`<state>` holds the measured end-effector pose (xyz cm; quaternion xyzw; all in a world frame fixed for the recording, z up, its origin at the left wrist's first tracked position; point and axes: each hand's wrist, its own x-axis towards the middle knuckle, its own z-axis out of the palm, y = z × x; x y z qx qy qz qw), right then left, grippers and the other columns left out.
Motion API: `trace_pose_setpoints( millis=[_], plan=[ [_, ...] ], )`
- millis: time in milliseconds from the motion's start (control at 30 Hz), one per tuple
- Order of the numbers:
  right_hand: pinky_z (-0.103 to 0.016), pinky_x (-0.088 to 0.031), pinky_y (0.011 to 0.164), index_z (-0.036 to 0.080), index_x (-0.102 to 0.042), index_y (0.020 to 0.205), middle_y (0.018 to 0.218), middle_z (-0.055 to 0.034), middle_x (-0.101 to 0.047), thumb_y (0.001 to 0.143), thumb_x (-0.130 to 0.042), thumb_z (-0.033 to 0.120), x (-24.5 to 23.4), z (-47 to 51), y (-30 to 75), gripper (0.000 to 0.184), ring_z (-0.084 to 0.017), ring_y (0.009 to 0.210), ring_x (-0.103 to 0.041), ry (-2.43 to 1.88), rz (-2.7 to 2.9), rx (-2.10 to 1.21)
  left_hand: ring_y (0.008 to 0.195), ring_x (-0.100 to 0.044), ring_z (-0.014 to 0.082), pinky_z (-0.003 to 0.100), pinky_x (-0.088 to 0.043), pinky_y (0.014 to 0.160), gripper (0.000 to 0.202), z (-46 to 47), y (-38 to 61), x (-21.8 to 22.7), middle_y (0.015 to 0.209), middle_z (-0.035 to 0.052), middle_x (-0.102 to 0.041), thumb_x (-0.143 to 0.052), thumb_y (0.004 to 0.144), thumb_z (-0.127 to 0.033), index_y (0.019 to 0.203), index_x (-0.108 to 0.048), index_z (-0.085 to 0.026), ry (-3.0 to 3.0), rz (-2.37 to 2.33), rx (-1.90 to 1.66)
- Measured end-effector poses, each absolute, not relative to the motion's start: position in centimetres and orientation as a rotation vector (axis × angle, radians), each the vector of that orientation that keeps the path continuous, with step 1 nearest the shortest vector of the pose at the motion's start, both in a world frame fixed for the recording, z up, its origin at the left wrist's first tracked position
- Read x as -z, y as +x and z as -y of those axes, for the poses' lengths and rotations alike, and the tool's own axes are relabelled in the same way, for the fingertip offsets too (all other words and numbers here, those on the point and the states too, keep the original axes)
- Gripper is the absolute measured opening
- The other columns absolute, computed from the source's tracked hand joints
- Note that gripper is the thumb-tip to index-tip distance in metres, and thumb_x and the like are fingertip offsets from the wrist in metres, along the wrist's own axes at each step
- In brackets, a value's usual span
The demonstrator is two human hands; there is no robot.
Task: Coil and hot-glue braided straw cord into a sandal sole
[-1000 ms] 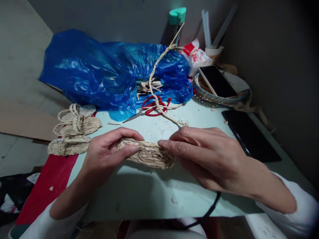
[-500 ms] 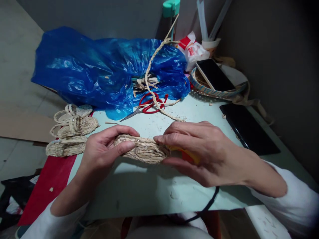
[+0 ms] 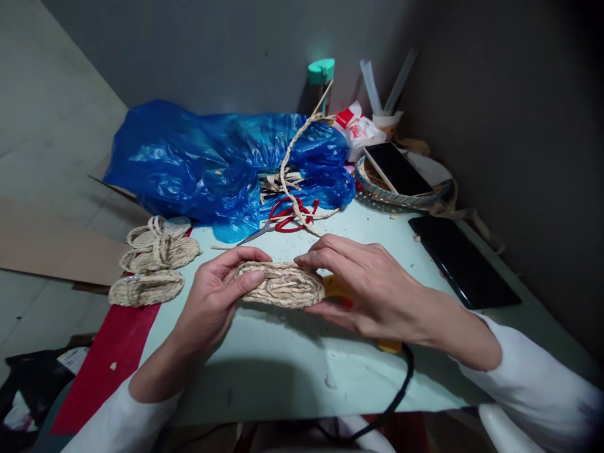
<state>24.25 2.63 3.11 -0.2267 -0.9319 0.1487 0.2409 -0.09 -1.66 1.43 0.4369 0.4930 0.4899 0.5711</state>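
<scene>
An oval coiled sole of braided straw [image 3: 290, 286] is held level above the table, its spiral rows facing me. My left hand [image 3: 221, 280] grips its left end, thumb on the upper face and fingers behind. With fingertips on the far edge and thumb at the near edge, my right hand [image 3: 365, 280] pinches the right end. Partly hidden under the right hand lies a yellow-and-orange tool [image 3: 389, 345], and a black cord [image 3: 406, 377] runs from it. Beyond the hands are red-handled scissors [image 3: 287, 217] with a straw braid [image 3: 284, 170] lying across them.
A blue plastic bag [image 3: 198, 163] with straw strips spreads along the back. Several small woven straw slippers [image 3: 146, 289] sit at the left on a red strip [image 3: 106, 362]. To the right are a black tablet-like slab [image 3: 465, 261] and a phone [image 3: 399, 168] on a round basket [image 3: 401, 200].
The view has tilted up, so the background sits lower. My right hand's fingers have shifted slightly along the sole's right end, and more of the yellow tool shows. Both hands keep hold.
</scene>
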Motion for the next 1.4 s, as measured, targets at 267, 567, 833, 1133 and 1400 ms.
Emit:
trace_pose_setpoints(
  millis=[267, 567, 833, 1133, 1400],
  plan=[
    [-0.031, -0.04, 0.066, 0.012, -0.055, 0.119, 0.104, -0.0072, -0.06, 0.095, -0.065, 0.038, -3.6, -2.8, 24.7, 0.037, -0.019, 0.087, -0.056, -0.647, 2.533, -0.488, 0.121, -0.058, 0.0248, 0.033, -0.046, 0.103, 0.056, 1.4, -0.9, -1.3, 0.125, 0.0053, -0.064, -0.09, 0.071, -0.033, 0.121, -0.065, -0.027, 1.949, -1.217, -0.968],
    [-0.033, -0.04, 0.068, 0.01, -0.056, 0.12, 0.102, -0.0081, -0.06, 0.096, -0.062, 0.041, -3.4, -3.0, 24.7, 0.039, -0.02, 0.084, -0.055, -0.648, 2.555, -0.534, 0.106, -0.058, 0.0244, 0.039, -0.048, 0.094, 0.038, 1.6, 0.2, -1.5, 0.112, 0.0105, -0.066, -0.067, 0.085, -0.011, 0.121, -0.058, -0.017, 2.526, -1.257, -0.948],
    [-0.033, -0.04, 0.068, 0.01, -0.057, 0.121, 0.1, -0.0076, -0.059, 0.095, -0.062, 0.037, -3.7, -2.8, 24.9, 0.038, -0.02, 0.083, -0.054, -0.677, 2.579, -0.584, 0.104, -0.059, 0.0249, 0.041, -0.05, 0.092, 0.041, 1.6, 0.4, -1.4, 0.107, 0.0093, -0.065, -0.064, 0.077, -0.003, 0.115, -0.058, -0.018, 2.5, -1.263, -0.947],
    [-0.034, -0.04, 0.065, 0.01, -0.055, 0.126, 0.103, -0.0097, -0.06, 0.097, -0.061, 0.04, -3.1, -2.9, 24.5, 0.043, -0.023, 0.087, -0.057, -0.685, 2.61, -0.498, 0.129, -0.053, 0.034, 0.056, -0.039, 0.113, 0.063, 1.5, 1.3, -0.7, 0.13, 0.019, -0.062, -0.07, 0.085, -0.017, 0.143, -0.046, -0.014, 2.722, -1.177, -0.902],
    [-0.034, -0.042, 0.064, 0.008, -0.057, 0.125, 0.102, -0.0099, -0.061, 0.096, -0.064, 0.036, -3.3, -2.6, 24.5, 0.041, -0.023, 0.085, -0.057, -0.655, 2.577, -0.496, 0.112, -0.06, 0.0296, 0.049, -0.05, 0.1, 0.053, 1.8, 1.9, -1.1, 0.114, 0.0132, -0.067, -0.063, 0.084, -0.01, 0.134, -0.05, -0.019, 2.701, -1.181, -1.02]
  ],
)
